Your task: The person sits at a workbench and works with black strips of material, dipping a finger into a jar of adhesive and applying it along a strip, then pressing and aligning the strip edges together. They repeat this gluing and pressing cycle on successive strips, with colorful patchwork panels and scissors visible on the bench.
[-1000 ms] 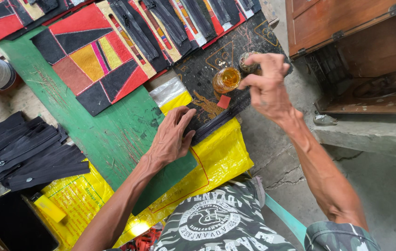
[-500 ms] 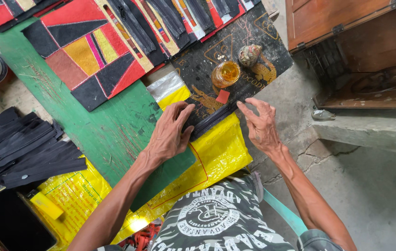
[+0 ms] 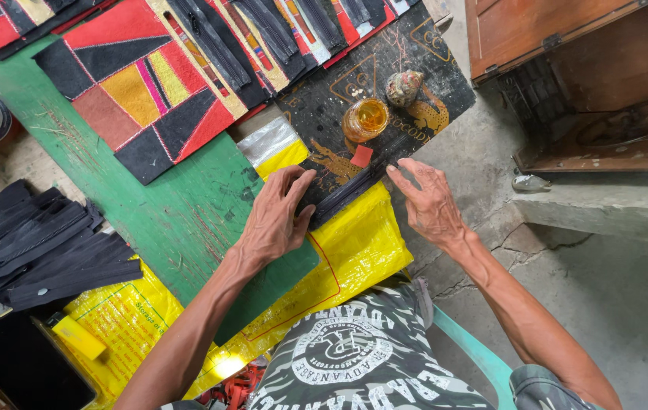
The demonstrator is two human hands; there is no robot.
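Note:
My left hand lies flat with its fingertips pressing one end of a black zipper strip. The strip runs across a black printed sheet and a yellow plastic sack. My right hand hovers at the strip's other end, fingers spread and holding nothing. Just beyond the strip stand a small open jar of amber glue, a small red scrap and a glue-crusted lump.
A green board lies under my left wrist. Patchwork panels in red, black and yellow cover its far end. A pile of black zippers sits at the left. A wooden cabinet stands at the right.
My right hand left the glue jar, came down and back toward me, and now hovers open at the zipper strip's right end. My left hand has stayed on the strip.

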